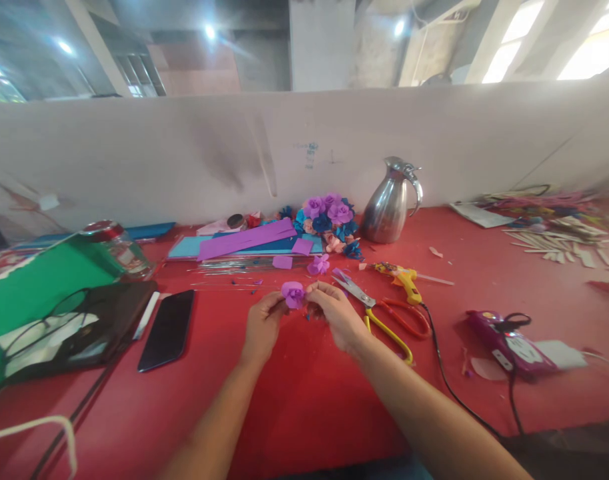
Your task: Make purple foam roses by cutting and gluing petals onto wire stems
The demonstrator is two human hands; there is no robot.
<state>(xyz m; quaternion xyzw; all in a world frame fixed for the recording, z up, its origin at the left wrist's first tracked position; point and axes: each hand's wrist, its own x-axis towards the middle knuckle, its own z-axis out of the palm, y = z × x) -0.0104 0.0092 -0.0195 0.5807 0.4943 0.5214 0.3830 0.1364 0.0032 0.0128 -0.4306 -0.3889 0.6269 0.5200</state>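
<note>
A small purple paper flower (293,295) is held up between my two hands over the red table. My left hand (264,327) pinches it from the left side. On the other side, the fingers of my right hand (333,312) are closed at its right edge. Just beyond lies another purple paper flower (318,265), beside small purple paper squares (283,262). Scissors (377,310) with red and yellow handles rest right of my right hand. A yellow glue gun (399,277) lies behind them with a glue stick in it.
Finished paper flowers (329,217) are heaped near a metal jug (388,203) by the white partition (184,153). Purple paper strips (247,239) and thin wires (234,267) lie left of them. A phone (167,330) is at left, a purple power strip (512,343) at right.
</note>
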